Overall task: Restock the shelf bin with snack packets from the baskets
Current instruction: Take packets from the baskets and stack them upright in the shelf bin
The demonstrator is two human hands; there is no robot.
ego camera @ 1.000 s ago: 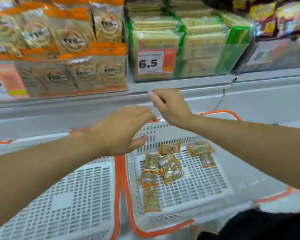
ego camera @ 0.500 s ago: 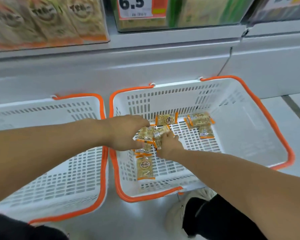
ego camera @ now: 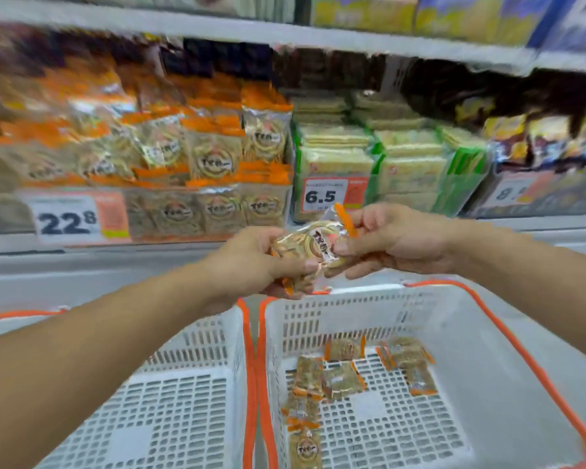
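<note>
Clear-film item: snack packet (ego camera: 313, 250) with orange sealed ends, pale biscuit rings showing through, dark lettering on a round label.
Position: packet is hanging in the air above the far rim of the right basket (ego camera: 535, 363), below the shelf bin (ego camera: 197, 211) priced 22.8.
Long axis: packet is running from about 7 o'clock up to 1 o'clock, one orange end low by the left hand, the other sticking up past the right fingers.
Left grip: left hand (ego camera: 251, 262) is curling round the lower end, possibly over a second packet beneath; I cannot tell.
Right grip: right hand (ego camera: 389, 243) is pinching the upper end between thumb and fingers.
Key relation: bin is lying at 11 o'clock from the packet, up and left; left hand is sitting nearer to it, so it is likely suiting the placing.
Bin stock: matching packets (ego camera: 214, 154) are standing upright in rows.
Remaining stock: loose packets (ego camera: 339, 377) are lying flat in the right basket; left basket (ego camera: 186, 394) is showing none.
Image quality: shelf is blurring with motion.
</note>
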